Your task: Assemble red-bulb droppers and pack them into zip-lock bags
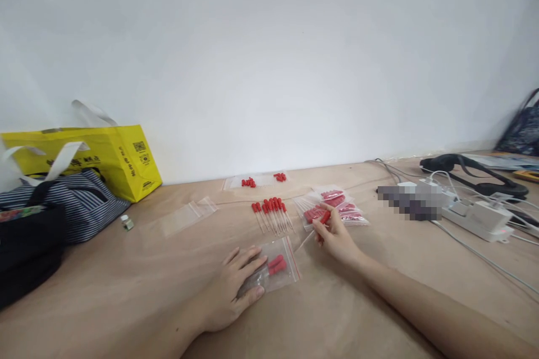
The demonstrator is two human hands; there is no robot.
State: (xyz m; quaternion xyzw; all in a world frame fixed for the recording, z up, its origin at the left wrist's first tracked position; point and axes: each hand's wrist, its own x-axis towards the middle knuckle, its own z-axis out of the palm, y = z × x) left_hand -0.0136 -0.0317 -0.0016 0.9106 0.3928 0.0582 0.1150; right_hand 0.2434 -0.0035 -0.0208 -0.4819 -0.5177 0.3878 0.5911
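Note:
My left hand (pixel 236 286) rests with spread fingers on the left part of a clear zip bag (pixel 288 275), whose opening with a red line faces right. Two red bulbs (pixel 277 265) show inside it. Right of that bag, my right hand (pixel 334 238) pinches a dropper (pixel 324 217) by its red bulb, its thin clear tube pointing down-left toward the bag's opening. Several red-topped droppers (pixel 273 213) lie in a fanned row behind the bag. Filled clear bags with red bulbs (pixel 351 207) are stacked just beyond my right hand.
Flat clear bags (pixel 191 216) lie left of centre. More red bulbs (pixel 248 183) sit on plastic near the wall. A small bottle (pixel 126 222), striped bag (pixel 88 202) and yellow bag (pixel 126 162) stand left. A power strip (pixel 475 219), cables and headset (pixel 497 186) are right.

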